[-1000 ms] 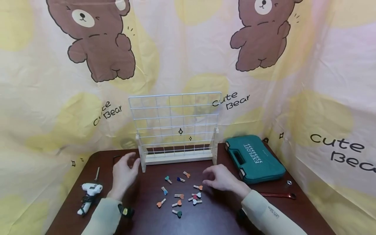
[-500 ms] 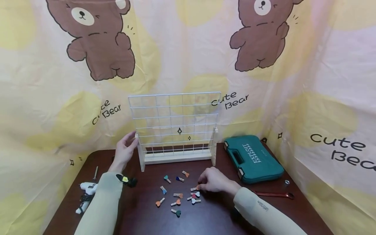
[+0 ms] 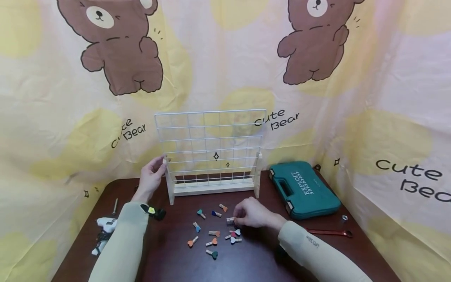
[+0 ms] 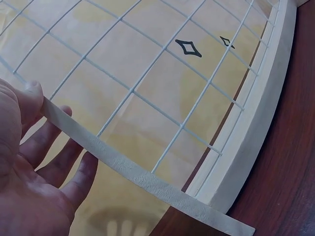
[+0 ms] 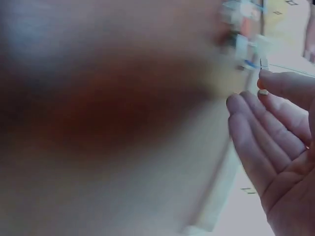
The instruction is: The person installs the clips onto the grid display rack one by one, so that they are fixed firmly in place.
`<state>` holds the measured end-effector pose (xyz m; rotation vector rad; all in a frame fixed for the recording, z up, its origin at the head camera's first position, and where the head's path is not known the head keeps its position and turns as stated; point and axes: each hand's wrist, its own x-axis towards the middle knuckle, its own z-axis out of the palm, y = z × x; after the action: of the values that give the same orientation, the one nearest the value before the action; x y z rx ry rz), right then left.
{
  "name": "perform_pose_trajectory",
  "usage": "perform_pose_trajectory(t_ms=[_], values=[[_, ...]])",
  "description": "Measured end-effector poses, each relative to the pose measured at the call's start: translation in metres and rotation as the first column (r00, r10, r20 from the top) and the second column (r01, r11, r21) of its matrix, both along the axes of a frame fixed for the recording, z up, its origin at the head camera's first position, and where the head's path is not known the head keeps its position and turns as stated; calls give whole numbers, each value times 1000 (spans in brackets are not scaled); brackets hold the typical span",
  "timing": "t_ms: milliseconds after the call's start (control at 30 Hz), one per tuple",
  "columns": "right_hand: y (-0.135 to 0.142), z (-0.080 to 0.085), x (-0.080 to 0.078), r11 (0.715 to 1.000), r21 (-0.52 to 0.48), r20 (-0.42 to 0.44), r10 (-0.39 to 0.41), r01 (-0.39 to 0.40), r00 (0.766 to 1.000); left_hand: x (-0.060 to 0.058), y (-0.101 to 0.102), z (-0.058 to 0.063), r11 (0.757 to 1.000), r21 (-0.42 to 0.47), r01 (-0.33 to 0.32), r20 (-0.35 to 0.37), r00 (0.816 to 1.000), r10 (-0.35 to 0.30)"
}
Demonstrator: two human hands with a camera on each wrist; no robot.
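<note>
A white wire grid stands upright in a pale wooden base toward the back of the table. My left hand holds the top of its left wooden post, thumb on one side and fingers on the other. Front right of the rack, my right hand pinches a small wooden clothespin between thumb and forefinger; its orange end is mostly hidden by the fingers. Several more heart-topped mini clothespins, such as an orange one and a dark green one, lie scattered in front of the rack.
On the right lies a green tool case, with a red wrench and a metal nut near it. A white glue gun and a long screw lie left. A bear-print curtain hangs behind.
My left hand has moved up and forward to the rack's left post. The right hand has reached in, taken hold of an orange clothespin and shifted it slightly away from me.
</note>
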<state>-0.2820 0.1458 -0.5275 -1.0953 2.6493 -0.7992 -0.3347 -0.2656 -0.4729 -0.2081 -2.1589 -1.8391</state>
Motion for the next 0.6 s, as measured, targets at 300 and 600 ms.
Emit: perform_pose_trajectory(t_ms=[300, 600], values=[[-42, 128, -41, 985, -167, -3, -55, 54, 998, -1, -2, 5, 999, 37, 27, 2, 1000, -28], [-126, 268, -75, 952, -305, -219, -104, 34, 970, -4, -6, -2, 999, 40, 30, 25, 999, -31]])
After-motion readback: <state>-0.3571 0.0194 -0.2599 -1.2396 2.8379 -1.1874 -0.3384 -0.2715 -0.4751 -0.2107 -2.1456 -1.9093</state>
